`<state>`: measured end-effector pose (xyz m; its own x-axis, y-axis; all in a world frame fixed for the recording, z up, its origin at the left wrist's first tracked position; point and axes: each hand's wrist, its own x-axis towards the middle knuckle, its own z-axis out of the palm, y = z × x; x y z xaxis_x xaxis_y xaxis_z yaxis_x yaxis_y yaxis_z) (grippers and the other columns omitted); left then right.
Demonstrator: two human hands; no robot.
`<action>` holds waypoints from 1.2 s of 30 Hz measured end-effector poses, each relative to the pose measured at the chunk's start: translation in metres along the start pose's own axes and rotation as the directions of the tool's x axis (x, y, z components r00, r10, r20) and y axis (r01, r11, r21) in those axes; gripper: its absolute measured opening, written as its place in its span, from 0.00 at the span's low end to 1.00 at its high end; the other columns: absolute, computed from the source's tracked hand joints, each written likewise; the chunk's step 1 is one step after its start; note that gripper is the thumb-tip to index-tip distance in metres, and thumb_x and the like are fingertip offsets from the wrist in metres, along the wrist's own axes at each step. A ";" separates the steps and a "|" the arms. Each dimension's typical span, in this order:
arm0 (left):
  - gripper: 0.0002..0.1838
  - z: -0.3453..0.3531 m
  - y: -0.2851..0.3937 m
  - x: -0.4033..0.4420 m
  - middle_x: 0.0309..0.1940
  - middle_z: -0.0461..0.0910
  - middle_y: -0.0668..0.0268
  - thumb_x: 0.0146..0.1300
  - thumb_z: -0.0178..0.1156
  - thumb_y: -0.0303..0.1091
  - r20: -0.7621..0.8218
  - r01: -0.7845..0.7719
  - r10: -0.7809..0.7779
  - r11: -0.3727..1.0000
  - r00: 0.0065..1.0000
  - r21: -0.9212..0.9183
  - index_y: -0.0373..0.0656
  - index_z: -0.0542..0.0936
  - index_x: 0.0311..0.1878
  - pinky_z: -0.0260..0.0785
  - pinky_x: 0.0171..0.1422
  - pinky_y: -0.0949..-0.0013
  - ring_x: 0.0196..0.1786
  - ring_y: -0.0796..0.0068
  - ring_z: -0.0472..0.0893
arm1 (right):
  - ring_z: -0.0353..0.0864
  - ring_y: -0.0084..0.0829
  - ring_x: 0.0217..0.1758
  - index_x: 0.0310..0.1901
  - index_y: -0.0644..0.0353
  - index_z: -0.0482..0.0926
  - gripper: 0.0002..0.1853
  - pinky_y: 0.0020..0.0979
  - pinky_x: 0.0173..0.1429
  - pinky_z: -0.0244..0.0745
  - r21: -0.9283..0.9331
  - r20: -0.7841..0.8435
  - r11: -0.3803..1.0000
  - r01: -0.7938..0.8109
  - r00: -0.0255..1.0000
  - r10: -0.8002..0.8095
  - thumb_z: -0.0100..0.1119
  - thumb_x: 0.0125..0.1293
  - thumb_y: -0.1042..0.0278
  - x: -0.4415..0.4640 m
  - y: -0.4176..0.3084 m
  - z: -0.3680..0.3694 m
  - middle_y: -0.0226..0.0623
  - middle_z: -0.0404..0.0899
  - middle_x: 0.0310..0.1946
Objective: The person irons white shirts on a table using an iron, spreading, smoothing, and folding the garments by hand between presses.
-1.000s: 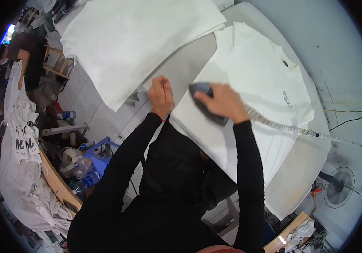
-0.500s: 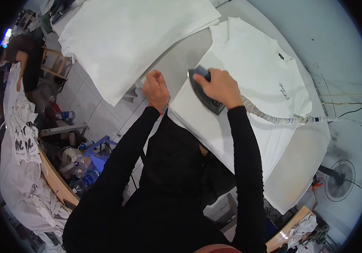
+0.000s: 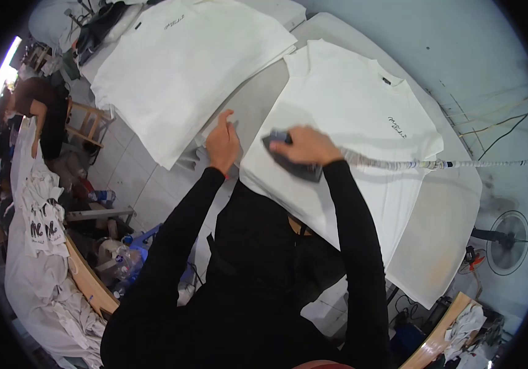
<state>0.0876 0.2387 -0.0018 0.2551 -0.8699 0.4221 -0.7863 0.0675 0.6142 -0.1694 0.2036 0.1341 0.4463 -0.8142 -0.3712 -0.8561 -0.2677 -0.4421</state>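
My right hand (image 3: 311, 146) is wrapped round the handle of an iron (image 3: 291, 165). The iron lies on the lower part of a white T-shirt (image 3: 344, 111), near its left edge. Small dark script is printed on the shirt's chest, and a dark label sits at its neck. From behind my right wrist a wrapped hose (image 3: 393, 163) runs across the shirt to the right. My left hand (image 3: 222, 145) hovers by the shirt's left corner, holding nothing, one finger stretched out and the others loosely bent.
A second printed white shirt (image 3: 184, 80) is spread at upper left. Both shirts lie on a pale padded surface (image 3: 439, 240). A fan (image 3: 507, 243) stands at right by the wall. At left are a bent-over person (image 3: 36, 104), a wooden stool (image 3: 89, 126) and heaped white garments (image 3: 46, 283).
The iron and my right hand have moved down the shirt, and the iron has turned flatter. My left hand has loosened from a fist. The view has shifted, showing more of the second shirt.
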 end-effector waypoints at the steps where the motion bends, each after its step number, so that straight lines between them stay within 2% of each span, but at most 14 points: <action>1: 0.25 -0.007 0.008 -0.002 0.30 0.87 0.58 0.77 0.60 0.30 0.075 -0.090 0.086 0.995 0.993 0.053 0.55 0.81 0.75 0.77 0.43 0.46 0.37 0.47 0.88 | 0.93 0.60 0.59 0.53 0.58 0.93 0.34 0.59 0.64 0.86 0.061 -0.014 0.997 0.050 0.999 -0.049 0.68 0.73 0.29 -0.018 0.005 0.008 0.58 0.94 0.52; 2: 0.30 -0.014 0.016 -0.006 0.29 0.87 0.59 0.75 0.61 0.29 0.158 -0.177 0.160 0.979 0.974 0.099 0.59 0.80 0.79 0.77 0.42 0.46 0.36 0.48 0.88 | 0.93 0.61 0.57 0.53 0.55 0.93 0.31 0.58 0.62 0.86 0.112 -0.021 0.993 0.040 0.999 -0.037 0.68 0.74 0.30 -0.037 0.011 0.012 0.56 0.94 0.50; 5: 0.40 -0.029 0.051 -0.016 0.26 0.83 0.62 0.70 0.63 0.29 0.512 -0.436 0.308 0.888 0.802 0.148 0.68 0.77 0.86 0.76 0.38 0.50 0.31 0.53 0.86 | 0.93 0.62 0.50 0.48 0.61 0.92 0.32 0.56 0.55 0.86 0.110 -0.124 0.989 -0.100 0.986 0.113 0.67 0.76 0.32 -0.088 0.048 0.019 0.55 0.93 0.42; 10: 0.34 -0.029 0.050 -0.020 0.22 0.81 0.61 0.71 0.64 0.31 0.549 -0.473 0.271 0.840 0.791 0.267 0.68 0.85 0.79 0.73 0.32 0.48 0.26 0.54 0.84 | 0.93 0.61 0.46 0.49 0.62 0.90 0.30 0.53 0.48 0.84 0.232 -0.233 0.923 -0.307 0.904 0.359 0.69 0.78 0.35 -0.199 0.141 0.007 0.56 0.92 0.37; 13: 0.34 -0.032 0.044 -0.025 0.24 0.82 0.59 0.71 0.64 0.30 0.557 -0.428 0.227 0.865 0.799 0.261 0.70 0.86 0.78 0.74 0.34 0.45 0.27 0.50 0.85 | 0.89 0.50 0.38 0.50 0.68 0.88 0.36 0.47 0.48 0.81 0.353 -0.420 0.869 -0.346 0.771 0.478 0.69 0.77 0.31 -0.276 0.209 0.026 0.55 0.89 0.34; 14: 0.33 -0.033 0.043 -0.024 0.25 0.83 0.59 0.71 0.63 0.31 0.570 -0.425 0.221 0.869 0.791 0.253 0.70 0.86 0.78 0.74 0.34 0.45 0.28 0.50 0.85 | 0.90 0.46 0.39 0.49 0.68 0.89 0.37 0.47 0.49 0.81 0.335 -0.437 0.835 -0.437 0.713 0.548 0.69 0.78 0.30 -0.300 0.227 0.031 0.53 0.90 0.35; 16: 0.32 -0.036 0.059 -0.020 0.27 0.85 0.57 0.72 0.63 0.31 0.600 -0.415 0.205 0.879 0.773 0.234 0.68 0.86 0.77 0.76 0.35 0.45 0.31 0.49 0.87 | 0.91 0.47 0.43 0.49 0.69 0.90 0.38 0.47 0.53 0.81 0.353 -0.511 0.733 -0.581 0.536 0.671 0.68 0.78 0.29 -0.343 0.263 0.046 0.53 0.92 0.38; 18: 0.30 -0.039 0.091 -0.014 0.30 0.87 0.55 0.73 0.63 0.32 0.629 -0.397 0.182 0.891 0.756 0.220 0.66 0.87 0.77 0.77 0.37 0.45 0.33 0.48 0.89 | 0.92 0.49 0.48 0.51 0.69 0.90 0.39 0.47 0.57 0.81 0.453 -0.586 0.656 -0.604 0.353 0.729 0.67 0.78 0.28 -0.385 0.302 0.064 0.55 0.93 0.41; 21: 0.30 -0.035 0.086 -0.016 0.33 0.89 0.52 0.73 0.62 0.31 0.650 -0.345 0.055 0.880 0.758 0.328 0.66 0.86 0.77 0.79 0.40 0.43 0.37 0.47 0.90 | 0.90 0.47 0.47 0.51 0.71 0.90 0.41 0.47 0.56 0.80 0.494 -0.565 0.511 -0.703 0.188 0.803 0.67 0.78 0.27 -0.434 0.357 0.077 0.54 0.91 0.40; 24: 0.31 -0.055 0.078 -0.017 0.35 0.90 0.51 0.74 0.60 0.29 0.620 -0.259 -0.019 0.898 0.785 0.355 0.67 0.86 0.77 0.81 0.43 0.41 0.39 0.43 0.90 | 0.86 0.43 0.43 0.49 0.72 0.89 0.42 0.48 0.54 0.79 0.578 -0.428 0.408 -0.706 0.163 0.889 0.67 0.77 0.26 -0.463 0.383 0.078 0.46 0.89 0.36; 27: 0.32 -0.064 0.049 -0.031 0.35 0.89 0.49 0.74 0.59 0.28 0.587 -0.208 0.019 0.944 0.809 0.256 0.68 0.85 0.79 0.81 0.45 0.39 0.40 0.40 0.89 | 0.75 0.22 0.24 0.35 0.61 0.85 0.37 0.33 0.31 0.64 0.600 -0.524 0.515 -0.612 0.186 0.831 0.69 0.77 0.26 -0.463 0.389 0.086 0.25 0.76 0.23; 30: 0.35 -0.073 0.044 -0.045 0.33 0.89 0.49 0.74 0.60 0.29 0.555 -0.148 -0.050 0.940 0.830 0.307 0.68 0.81 0.83 0.78 0.40 0.37 0.35 0.40 0.88 | 0.72 0.20 0.20 0.33 0.58 0.82 0.35 0.31 0.26 0.61 0.694 -0.385 0.468 -0.547 0.267 0.883 0.71 0.77 0.28 -0.462 0.376 0.075 0.23 0.74 0.21; 34: 0.42 -0.060 0.043 -0.076 0.30 0.87 0.50 0.74 0.62 0.27 0.536 -0.008 -0.160 0.955 0.829 0.297 0.72 0.71 0.89 0.77 0.38 0.40 0.33 0.41 0.88 | 0.70 0.19 0.16 0.32 0.57 0.81 0.33 0.31 0.21 0.58 0.742 -0.347 0.458 -0.490 0.303 0.887 0.77 0.74 0.30 -0.445 0.362 0.063 0.22 0.72 0.18; 36: 0.46 -0.054 0.043 -0.085 0.28 0.86 0.51 0.73 0.63 0.27 0.499 0.054 -0.201 0.955 0.843 0.293 0.73 0.67 0.91 0.77 0.38 0.41 0.32 0.42 0.87 | 0.71 0.20 0.16 0.32 0.59 0.82 0.34 0.31 0.21 0.59 0.624 -0.489 0.530 -0.574 0.243 0.838 0.77 0.73 0.30 -0.435 0.389 0.084 0.24 0.74 0.18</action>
<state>0.0627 0.3422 0.0249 0.0920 -0.9906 -0.1008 -0.9016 -0.1259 0.4138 -0.6743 0.4965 0.0554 -0.7361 -0.6741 -0.0618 -0.5475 0.6465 -0.5313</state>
